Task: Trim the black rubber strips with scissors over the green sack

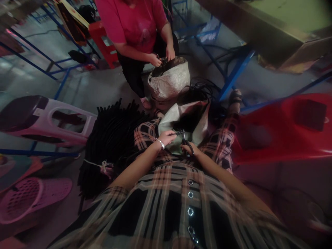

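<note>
Between my legs sits an open white sack with dark contents. Over its near edge, my left hand is closed on a thin black strip that points right. My right hand grips black-handled scissors, whose blades reach up to the strip's end. Whether the blades are touching the strip is too small to tell. To the left of my left hand lies a thick bundle of long black strips, tied with a pale string.
A person in a pink shirt sits opposite, hands over another sack. A pink-white plastic stool and pink basket are at left. A red stool stands right, below a table with blue legs.
</note>
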### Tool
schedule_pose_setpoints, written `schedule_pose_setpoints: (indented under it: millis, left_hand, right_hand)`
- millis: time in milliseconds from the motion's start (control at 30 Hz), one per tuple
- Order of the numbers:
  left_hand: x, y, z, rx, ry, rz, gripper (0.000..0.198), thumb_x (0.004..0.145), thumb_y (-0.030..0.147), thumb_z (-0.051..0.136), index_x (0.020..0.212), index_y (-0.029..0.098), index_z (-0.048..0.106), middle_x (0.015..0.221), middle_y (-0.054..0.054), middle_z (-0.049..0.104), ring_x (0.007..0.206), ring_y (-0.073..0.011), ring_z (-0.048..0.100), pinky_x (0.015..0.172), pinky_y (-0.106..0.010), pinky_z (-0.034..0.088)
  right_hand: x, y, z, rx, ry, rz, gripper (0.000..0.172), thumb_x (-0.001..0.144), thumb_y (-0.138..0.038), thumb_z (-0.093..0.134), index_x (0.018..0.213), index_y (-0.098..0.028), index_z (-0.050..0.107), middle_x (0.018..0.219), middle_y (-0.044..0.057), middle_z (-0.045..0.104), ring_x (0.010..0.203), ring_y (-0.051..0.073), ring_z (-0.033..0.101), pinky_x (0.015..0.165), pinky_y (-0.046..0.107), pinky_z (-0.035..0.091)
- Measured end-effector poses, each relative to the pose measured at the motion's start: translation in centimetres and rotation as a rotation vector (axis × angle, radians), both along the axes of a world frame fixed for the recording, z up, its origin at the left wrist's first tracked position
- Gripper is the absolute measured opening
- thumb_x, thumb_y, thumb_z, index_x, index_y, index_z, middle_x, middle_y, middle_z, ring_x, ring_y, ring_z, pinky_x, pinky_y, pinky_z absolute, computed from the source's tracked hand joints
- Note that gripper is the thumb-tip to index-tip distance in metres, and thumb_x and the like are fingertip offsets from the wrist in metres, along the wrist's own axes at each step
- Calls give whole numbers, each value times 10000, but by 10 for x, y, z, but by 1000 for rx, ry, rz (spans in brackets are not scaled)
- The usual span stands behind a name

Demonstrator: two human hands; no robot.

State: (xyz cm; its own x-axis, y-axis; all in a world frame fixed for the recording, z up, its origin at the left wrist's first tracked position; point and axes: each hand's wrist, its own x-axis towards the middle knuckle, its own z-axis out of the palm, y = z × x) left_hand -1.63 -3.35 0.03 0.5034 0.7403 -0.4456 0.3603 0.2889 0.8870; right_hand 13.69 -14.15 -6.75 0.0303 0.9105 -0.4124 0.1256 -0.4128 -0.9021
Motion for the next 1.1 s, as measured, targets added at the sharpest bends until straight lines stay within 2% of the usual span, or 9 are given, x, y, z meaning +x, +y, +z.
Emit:
schedule_pose_setpoints:
  millis: [233,467,667,733,900,1000,1100]
  left_hand:
    - [2,1,-8,46,30,-10,221,684,305,659,818,136,609,482,68,466,331,-23,343,354,-164,220]
    - [3,2,-10,89,73,-19,236,688,320,638,840,140,621,517,61,476,347,-24,338,363,-168,237]
    - [0,7,-4,118,88,-84,292,699,333,628,913,135,650,565,41,518,406,-49,413,427,-183,316]
    - [-6,9,0,183,145,-114,293,704,330,624,924,143,671,569,29,538,452,-74,455,465,-195,343]
    - [-17,11,4,425,264,-157,234,703,359,626,805,165,707,607,6,588,587,-113,506,542,-197,353]
    - [-16,10,-2,472,257,-136,248,731,355,591,834,155,698,638,10,593,610,-108,496,572,-193,361]
    - [-14,10,-9,439,233,-126,271,739,369,577,846,145,685,604,20,564,560,-91,463,545,-189,351]
  right_hand:
    - [5,1,2,26,-55,64,169,753,-297,510,727,-156,600,614,10,611,599,118,572,580,192,417]
    - [8,-1,13,21,-139,54,169,713,-234,495,575,-148,541,539,26,573,516,118,530,489,198,383]
    - [2,-2,22,-108,-47,-41,170,696,-221,486,544,-152,515,457,19,520,415,119,501,415,207,353]
    - [1,-3,20,-117,-63,-70,177,702,-239,486,549,-154,513,455,12,516,405,118,498,404,205,345]
    - [0,-4,12,-33,-143,-52,209,714,-252,474,532,-156,511,453,2,501,413,101,485,416,192,343]
    - [0,-3,5,-40,-166,-62,214,722,-260,458,548,-156,524,444,3,499,407,106,480,418,201,345]
    - [0,-1,2,-45,-207,-51,224,724,-266,459,541,-157,528,443,11,502,423,116,486,427,210,347]
